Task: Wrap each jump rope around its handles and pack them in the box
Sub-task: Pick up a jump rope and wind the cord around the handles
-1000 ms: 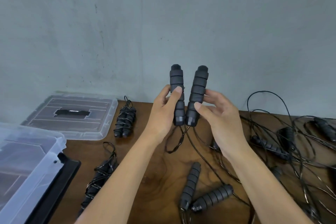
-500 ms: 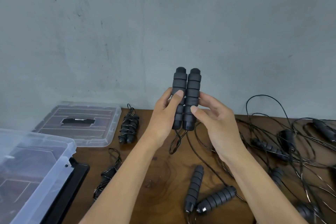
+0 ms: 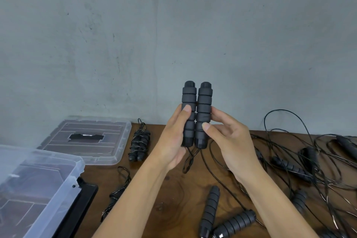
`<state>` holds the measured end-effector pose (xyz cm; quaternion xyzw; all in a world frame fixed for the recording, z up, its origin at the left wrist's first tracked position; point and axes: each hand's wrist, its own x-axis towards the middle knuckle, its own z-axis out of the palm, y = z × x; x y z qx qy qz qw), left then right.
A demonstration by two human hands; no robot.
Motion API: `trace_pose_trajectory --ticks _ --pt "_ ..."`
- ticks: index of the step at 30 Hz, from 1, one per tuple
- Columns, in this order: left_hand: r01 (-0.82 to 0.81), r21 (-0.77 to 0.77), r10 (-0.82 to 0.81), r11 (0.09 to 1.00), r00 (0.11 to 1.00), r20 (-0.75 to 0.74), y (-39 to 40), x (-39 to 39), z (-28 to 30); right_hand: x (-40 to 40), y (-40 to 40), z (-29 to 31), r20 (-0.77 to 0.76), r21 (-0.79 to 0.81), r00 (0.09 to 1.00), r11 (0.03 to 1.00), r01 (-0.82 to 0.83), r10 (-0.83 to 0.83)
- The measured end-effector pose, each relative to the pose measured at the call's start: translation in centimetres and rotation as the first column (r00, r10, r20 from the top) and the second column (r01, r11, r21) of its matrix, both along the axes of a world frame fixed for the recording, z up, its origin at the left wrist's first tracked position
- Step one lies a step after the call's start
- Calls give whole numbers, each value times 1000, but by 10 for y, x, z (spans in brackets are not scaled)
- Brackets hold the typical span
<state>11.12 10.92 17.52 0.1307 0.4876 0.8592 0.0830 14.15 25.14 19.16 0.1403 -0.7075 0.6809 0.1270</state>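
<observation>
Handles (image 3: pixel 197 114) side by side, upright | left hand (image 3: pixel 173 141) holds one | right hand (image 3: pixel 229 141) holds the other | rope (image 3: pixel 212 172) hangs to desk (image 3: pixel 183 195)

Two bare forearms reach into view from the bottom edge, each ending in a bare hand. No sleeve or cuff shows on either arm; both are uncovered from the wrist down to where they leave the frame. The left hand (image 3: pixel 174 141) wears no glove, ring, watch or band that can be seen, and the same holds for the right hand (image 3: pixel 230 145). The fingers (image 3: pixel 209 126) are slender, with short, plain, unpainted nails, one showing clearly on each hand's thumb. The wrists are narrow and unmarked. No other part of the person appears.
</observation>
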Motion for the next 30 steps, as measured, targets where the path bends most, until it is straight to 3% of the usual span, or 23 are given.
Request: trace_pose_trajectory --ticks 7,13,15,18,20,25,30 --pt "81 -22 -81 996 996 25 -1 3 1 -2 7 -7 10 77 1000 997 29 -30" --pt "193 -104 -193 976 981 9 -9 4 1 -5 22 2 -68 375 982 908 188 -176" --pt "277 -175 -283 945 959 -14 -7 7 1 -11 21 13 19 268 988 953 142 -152" --pt "330 -197 -338 923 941 -9 1 15 2 -18 15 27 235 -2 972 1000 -30 30" --pt "340 -154 -341 928 940 24 2 18 2 -18 11 31 231 -92 968 992 -81 101" --pt "401 -13 -396 916 910 121 -4 21 -8 -18 6 38 166 -75 983 995 -68 80" --pt "427 -21 -419 904 894 157 -8 25 -14 -24 3 45 184 -34 976 994 -108 113"
